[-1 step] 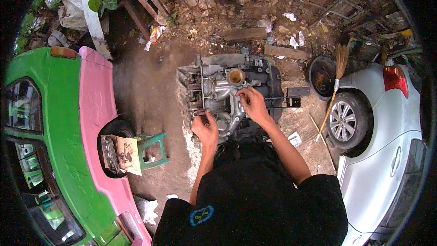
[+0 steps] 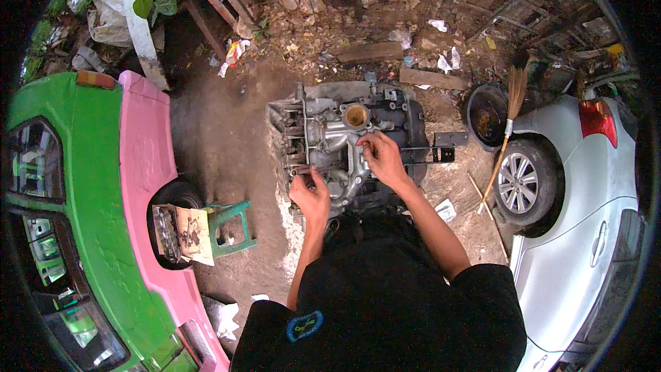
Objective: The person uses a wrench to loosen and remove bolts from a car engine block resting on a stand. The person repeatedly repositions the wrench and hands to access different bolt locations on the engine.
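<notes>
On our far left we see a green and pink car (image 2: 89, 151). Its dark tire (image 2: 184, 193) is near a low green stool (image 2: 217, 219). A brown board (image 2: 195, 231) sits by the stool's left side, with a lumpy metal part (image 2: 166, 234) at its left edge. White paper (image 2: 222, 317) lies on the ground, closer to us.

In the middle, between the cars, is the big metal engine (image 2: 318, 134). Our left hand (image 2: 311, 193) is over its left side, fingers curled by a small tube (image 2: 299, 170). We can't tell if that grip pinches it. Our right hand (image 2: 384, 158) bends its fingers down onto a bent silver pipe (image 2: 357, 169), but we can't tell if that grip is pinching. Our hands hide bits of the engine.

A black metal bar (image 2: 441, 155) pokes out on the right. Past it are a round black tub (image 2: 472, 114) and a broom (image 2: 518, 96) leaning close by. A silver car (image 2: 585, 172) fills the far right.
</notes>
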A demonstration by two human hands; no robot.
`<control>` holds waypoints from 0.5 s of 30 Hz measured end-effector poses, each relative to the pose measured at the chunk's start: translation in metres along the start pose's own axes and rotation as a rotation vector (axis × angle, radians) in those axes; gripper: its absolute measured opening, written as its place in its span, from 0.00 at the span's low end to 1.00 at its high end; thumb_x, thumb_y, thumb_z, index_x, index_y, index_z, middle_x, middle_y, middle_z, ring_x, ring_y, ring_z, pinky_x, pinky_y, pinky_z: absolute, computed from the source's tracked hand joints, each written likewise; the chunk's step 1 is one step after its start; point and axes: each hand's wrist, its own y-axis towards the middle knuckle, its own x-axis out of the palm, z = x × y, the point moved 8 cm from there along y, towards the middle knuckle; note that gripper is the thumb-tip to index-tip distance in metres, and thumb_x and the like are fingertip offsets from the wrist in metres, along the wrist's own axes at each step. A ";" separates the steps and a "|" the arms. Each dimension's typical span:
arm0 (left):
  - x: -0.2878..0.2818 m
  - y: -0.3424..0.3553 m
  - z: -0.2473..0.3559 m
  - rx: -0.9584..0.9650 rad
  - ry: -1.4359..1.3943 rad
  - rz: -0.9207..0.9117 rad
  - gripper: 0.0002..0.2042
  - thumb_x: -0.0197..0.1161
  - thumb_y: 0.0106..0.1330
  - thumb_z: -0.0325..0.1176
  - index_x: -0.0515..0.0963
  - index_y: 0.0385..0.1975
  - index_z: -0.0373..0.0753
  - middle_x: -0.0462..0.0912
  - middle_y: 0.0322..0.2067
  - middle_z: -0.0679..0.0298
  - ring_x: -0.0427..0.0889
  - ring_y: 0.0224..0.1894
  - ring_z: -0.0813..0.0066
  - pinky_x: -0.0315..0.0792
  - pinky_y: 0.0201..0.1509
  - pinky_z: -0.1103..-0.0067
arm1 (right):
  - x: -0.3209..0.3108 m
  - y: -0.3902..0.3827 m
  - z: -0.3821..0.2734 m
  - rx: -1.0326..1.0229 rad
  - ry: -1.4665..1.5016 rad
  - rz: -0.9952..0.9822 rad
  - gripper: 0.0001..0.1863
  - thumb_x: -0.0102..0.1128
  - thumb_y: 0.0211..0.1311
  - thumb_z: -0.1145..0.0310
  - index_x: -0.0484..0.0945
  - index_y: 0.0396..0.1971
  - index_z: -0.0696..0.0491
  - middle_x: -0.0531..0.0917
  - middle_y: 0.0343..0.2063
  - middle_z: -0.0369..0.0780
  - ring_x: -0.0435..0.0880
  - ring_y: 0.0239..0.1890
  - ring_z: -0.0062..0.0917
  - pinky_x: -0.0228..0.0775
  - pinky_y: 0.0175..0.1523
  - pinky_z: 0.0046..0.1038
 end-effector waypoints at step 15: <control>0.075 0.101 -0.014 -0.061 0.264 -0.397 0.10 0.63 0.64 0.31 0.76 0.33 0.27 0.81 0.28 0.38 0.81 0.35 0.36 0.73 0.37 0.56 | -0.001 0.009 0.002 -0.031 0.002 0.012 0.07 0.58 0.58 0.77 0.81 0.36 0.55 0.78 0.29 0.44 0.81 0.30 0.35 0.73 0.39 0.34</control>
